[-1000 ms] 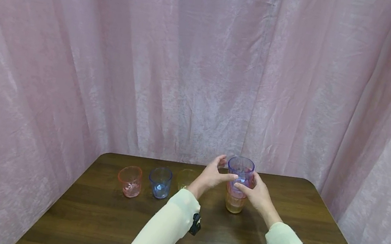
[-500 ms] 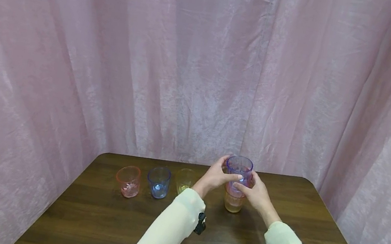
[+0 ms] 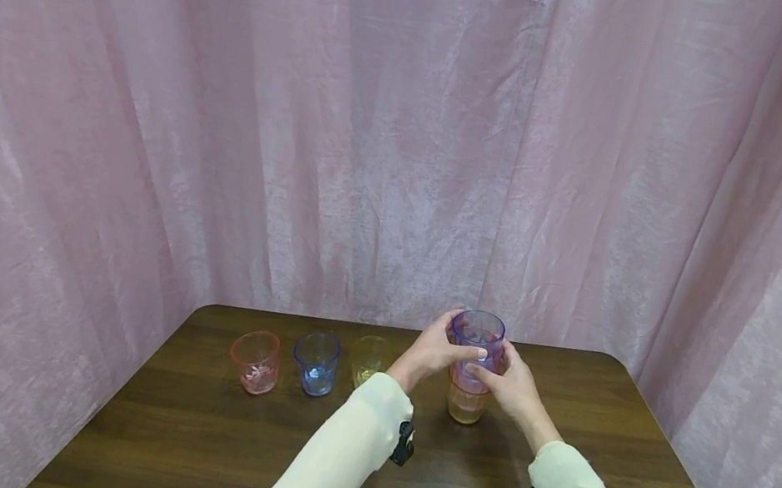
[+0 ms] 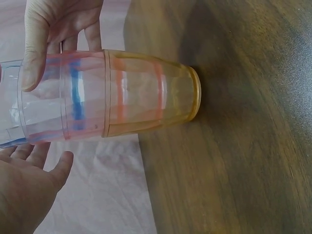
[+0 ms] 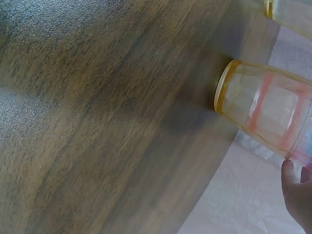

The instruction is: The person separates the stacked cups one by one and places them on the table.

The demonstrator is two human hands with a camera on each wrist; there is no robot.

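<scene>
the cup stack (image 3: 468, 387) stands tall and upright on the table (image 3: 181, 432), left hand (image 3: 435, 352) and right hand (image 3: 517, 387) equally near, thumbs and fingers curled round its upper part (left slightly higher).

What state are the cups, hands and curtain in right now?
Stack of cups: upright, nested
Loose pink cup: upright, standing apart
Loose blue cup: upright, standing apart
Loose yellow cup: upright, partly hidden
Left hand: holding the stack
Right hand: holding the stack
Curtain: hanging in folds
</scene>
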